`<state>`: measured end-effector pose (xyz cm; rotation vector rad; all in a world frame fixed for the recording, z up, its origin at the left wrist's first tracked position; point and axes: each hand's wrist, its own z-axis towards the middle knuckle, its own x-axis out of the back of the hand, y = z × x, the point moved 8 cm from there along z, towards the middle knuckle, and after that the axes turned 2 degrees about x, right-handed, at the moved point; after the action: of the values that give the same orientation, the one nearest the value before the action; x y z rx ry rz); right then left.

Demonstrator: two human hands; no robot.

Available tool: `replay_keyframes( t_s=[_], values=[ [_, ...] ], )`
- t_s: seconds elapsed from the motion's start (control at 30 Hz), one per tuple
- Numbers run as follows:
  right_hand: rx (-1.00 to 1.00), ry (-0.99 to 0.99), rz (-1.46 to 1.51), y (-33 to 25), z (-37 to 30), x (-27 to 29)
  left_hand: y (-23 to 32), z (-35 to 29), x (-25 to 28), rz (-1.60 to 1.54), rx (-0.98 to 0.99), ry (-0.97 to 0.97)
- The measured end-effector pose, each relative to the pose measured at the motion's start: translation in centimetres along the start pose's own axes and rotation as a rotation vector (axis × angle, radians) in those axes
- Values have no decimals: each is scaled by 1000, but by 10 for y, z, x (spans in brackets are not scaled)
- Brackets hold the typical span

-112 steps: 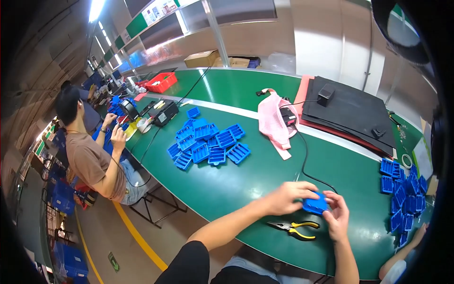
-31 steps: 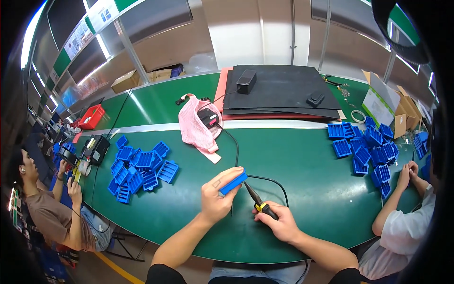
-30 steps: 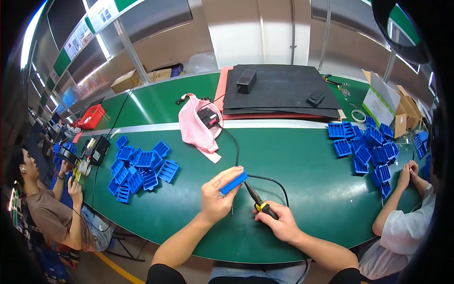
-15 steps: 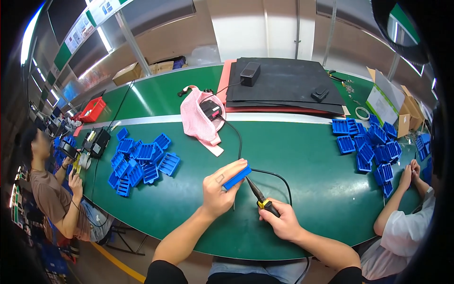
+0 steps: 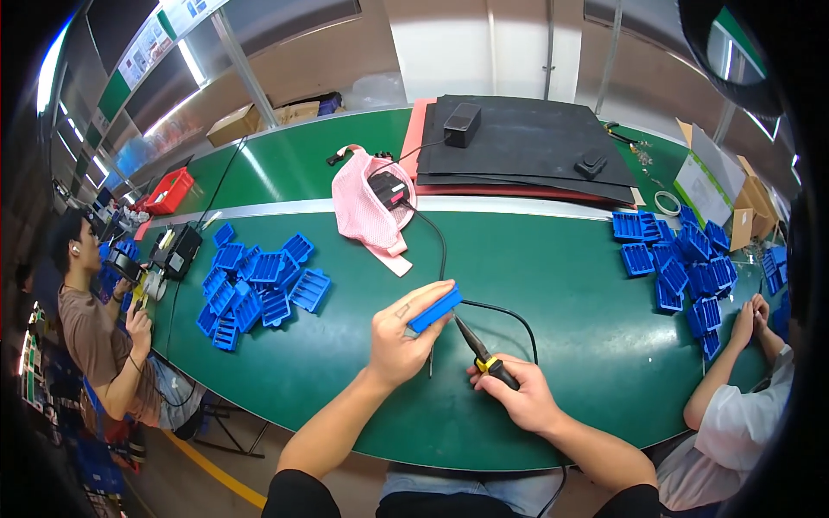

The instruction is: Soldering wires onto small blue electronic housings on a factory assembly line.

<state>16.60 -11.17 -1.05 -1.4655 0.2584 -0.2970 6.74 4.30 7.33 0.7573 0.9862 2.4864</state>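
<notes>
My left hand (image 5: pixel 400 342) is closed around a blue slotted plastic holder (image 5: pixel 437 311), which it keeps tilted above the green table. In my right hand (image 5: pixel 524 399) is a pair of long-nose pliers (image 5: pixel 471 338) with black and yellow handles. Their slim jaws point up and left to the underside of the holder, at its right end. Whether the tips touch it or grip something there, I cannot tell. A black cable (image 5: pixel 509 314) runs behind the holder and pliers.
Piles of similar blue holders lie left (image 5: pixel 259 281) and right (image 5: pixel 682 259). Beyond my hands are a pink mesh pouch (image 5: pixel 367 200) with a black device, and black sheets (image 5: pixel 527 155) bearing an adapter (image 5: pixel 463 126). Co-workers sit at the left (image 5: pixel 99 337) and right (image 5: pixel 743 423).
The view has shifted slightly. My hands hold nearly the same pose, with the pliers still close under the holder. The co-worker at the left has lifted their head.
</notes>
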Motion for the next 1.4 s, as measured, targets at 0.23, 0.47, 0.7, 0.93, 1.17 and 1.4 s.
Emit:
replay_keyframes(
  t_s=[0.23,0.47,0.7,0.93,1.17,1.4],
  values=[
    [7,-111,-38,0,-2,-7,3,-5,-9,12,-24,-12],
    [8,-122,-12,-2,-2,-10,3,-7,-9,31,-48,5],
    [35,-121,-42,-6,-2,-10,1,-7,-9,75,-78,20],
    [15,-147,-23,-8,0,-11,1,-7,-9,48,-32,30],
    [-53,-138,21,-6,-3,-13,-3,-10,-9,-1,62,37],
    [-46,-189,-9,-4,1,-7,-17,9,20,-17,61,84]
  ],
)
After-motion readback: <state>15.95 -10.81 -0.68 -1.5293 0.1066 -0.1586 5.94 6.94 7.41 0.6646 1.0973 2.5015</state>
